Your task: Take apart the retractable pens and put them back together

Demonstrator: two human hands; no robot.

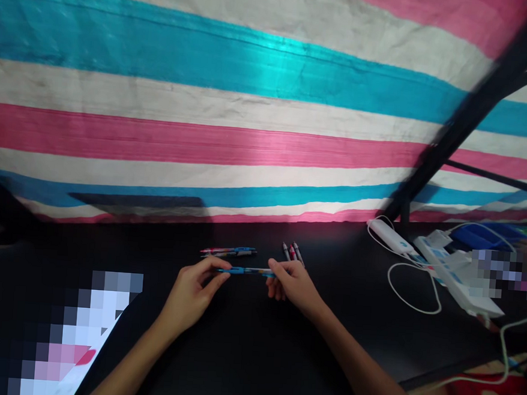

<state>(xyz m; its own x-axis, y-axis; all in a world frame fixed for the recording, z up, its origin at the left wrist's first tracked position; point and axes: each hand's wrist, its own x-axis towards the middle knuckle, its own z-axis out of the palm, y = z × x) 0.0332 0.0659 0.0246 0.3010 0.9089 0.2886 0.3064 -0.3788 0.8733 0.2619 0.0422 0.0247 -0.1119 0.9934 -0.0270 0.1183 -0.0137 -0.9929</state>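
Observation:
A slim blue pen (pixel 250 271) with a partly clear barrel lies level between my two hands, above the black table. My left hand (pixel 196 286) pinches its left end between thumb and fingertips. At the other end, my right hand (pixel 294 284) grips it with the thumb on top and the fingers curled beneath. Just beyond my left hand, a red-and-blue pen (pixel 228 250) and a darker pen beside it lie side by side on the table. Several more pens (pixel 292 251) rest behind my right hand, partly hidden by it.
On the right are a white power strip (pixel 459 277), a white adapter (pixel 391 238) with looping cables, and a blue tray (pixel 481 235). A bright, pixelated screen or sheet (pixel 83 356) sits at lower left. Striped sheeting (pixel 249 145) hangs behind the black table (pixel 252 353); a dark metal frame (pixel 458 127) slants right.

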